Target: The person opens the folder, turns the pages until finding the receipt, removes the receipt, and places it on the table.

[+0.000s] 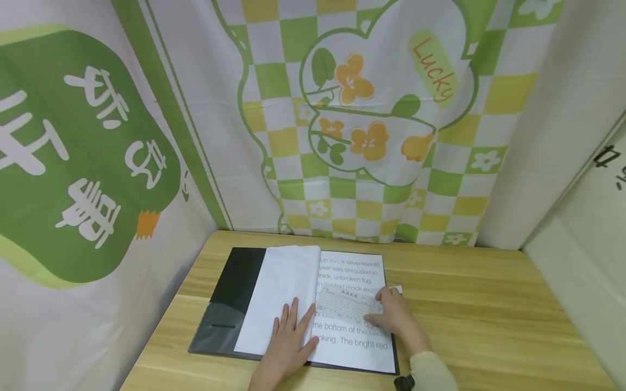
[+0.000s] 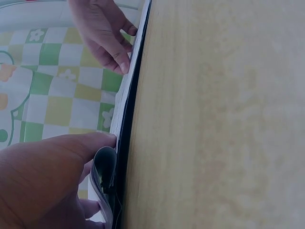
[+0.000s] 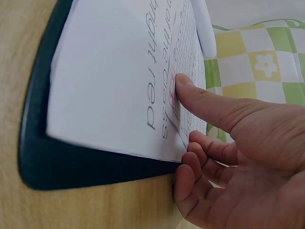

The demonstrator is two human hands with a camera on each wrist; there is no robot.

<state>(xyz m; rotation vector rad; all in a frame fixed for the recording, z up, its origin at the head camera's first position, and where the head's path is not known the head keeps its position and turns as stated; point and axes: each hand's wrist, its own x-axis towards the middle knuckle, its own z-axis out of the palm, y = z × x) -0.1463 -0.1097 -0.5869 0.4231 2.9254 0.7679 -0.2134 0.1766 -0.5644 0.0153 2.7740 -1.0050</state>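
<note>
A black folder lies spread on the table, with white pages turned to its left side and a large-print English page on its right. My left hand rests with spread fingers on the turned pages, near the fold; in the left wrist view these pages bulge in a curl beside the thumb. Across the printed page lies a thin slip with a small grid and some red marks. My right hand holds the slip at its right end, thumb on top and the other fingers curled at the page's edge.
The wooden table extends to the right of the folder. A green and yellow checked curtain hangs behind the table, and a white cloth with green print hangs at the left. A dark wristband sits on the right wrist.
</note>
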